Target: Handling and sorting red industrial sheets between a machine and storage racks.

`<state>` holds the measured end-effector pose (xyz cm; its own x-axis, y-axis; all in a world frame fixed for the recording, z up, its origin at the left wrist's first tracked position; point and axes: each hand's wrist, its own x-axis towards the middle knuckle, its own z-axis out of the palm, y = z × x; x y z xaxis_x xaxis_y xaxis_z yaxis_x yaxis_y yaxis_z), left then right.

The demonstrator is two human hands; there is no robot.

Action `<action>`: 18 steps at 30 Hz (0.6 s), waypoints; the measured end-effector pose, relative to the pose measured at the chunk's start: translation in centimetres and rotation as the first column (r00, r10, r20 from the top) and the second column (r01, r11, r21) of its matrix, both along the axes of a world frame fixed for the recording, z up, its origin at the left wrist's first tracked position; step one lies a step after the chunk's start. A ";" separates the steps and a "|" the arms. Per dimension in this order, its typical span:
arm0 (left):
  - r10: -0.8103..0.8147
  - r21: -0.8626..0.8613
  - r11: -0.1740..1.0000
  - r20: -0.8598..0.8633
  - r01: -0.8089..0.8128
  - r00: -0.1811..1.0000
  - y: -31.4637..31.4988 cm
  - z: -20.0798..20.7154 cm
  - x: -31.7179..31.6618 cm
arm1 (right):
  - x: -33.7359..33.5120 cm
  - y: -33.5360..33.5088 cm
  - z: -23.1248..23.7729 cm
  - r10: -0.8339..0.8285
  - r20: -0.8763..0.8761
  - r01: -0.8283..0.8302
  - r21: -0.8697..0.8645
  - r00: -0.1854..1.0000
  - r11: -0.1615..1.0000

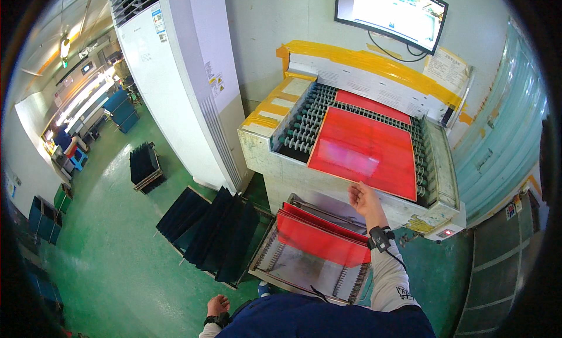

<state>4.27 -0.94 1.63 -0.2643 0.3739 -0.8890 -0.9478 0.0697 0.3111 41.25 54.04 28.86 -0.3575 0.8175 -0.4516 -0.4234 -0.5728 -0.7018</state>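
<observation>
A flat red panel (364, 150) lies on the rollers of a conveyor machine (304, 177), its near edge over the machine's front lip. My right hand (365, 200) is at that near edge, fingertips pinched together on it. Behind this panel, a second red panel (374, 106) rests farther in on the rollers, partly hidden. Below my right forearm, several red panels (319, 238) lean upright in a slotted rack (293, 273). Low at my left side, my left hand (218, 306) hangs with fingers curled and nothing visible in them.
Left of the rack, racks of dark panels (225, 232) stand on the green floor (111, 238). A tall white air conditioner (175, 86) rises beside the machine. A monitor (392, 13) hangs above; a translucent strip curtain (497, 127) is at right. Someone (61, 137) sits far left.
</observation>
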 end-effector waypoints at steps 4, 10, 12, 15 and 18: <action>-0.056 0.043 0.997 -0.107 0.060 0.993 -0.1 -0.3 0.3 | -0.7 -2.4 0.9 0.200 0.187 -0.224 0.114 0.962 0.968; -0.120 -0.020 0.993 -0.077 0.118 0.990 1.4 1.0 0.8 | -1.9 -9.0 0.5 0.235 0.656 -0.543 0.314 0.717 0.779; -0.126 -0.078 0.990 -0.114 0.117 0.985 1.6 1.2 1.1 | -2.0 -11.3 0.3 0.080 0.793 -0.623 0.407 0.604 0.668; -0.113 -0.074 0.991 -0.046 0.110 0.992 1.8 1.1 0.8 | -2.2 -13.9 1.7 -0.049 0.884 -0.715 0.407 0.465 0.569; -0.170 -0.083 0.984 -0.124 0.161 0.978 1.9 0.4 0.9 | -1.6 -15.4 1.4 -0.144 0.885 -0.733 0.450 0.443 0.509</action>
<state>5.16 0.95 2.03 -0.3192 0.3585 -0.8773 -0.8731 0.2488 0.4193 39.62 38.65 30.24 -0.5250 0.8511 -0.0022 0.5944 0.3648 -0.7167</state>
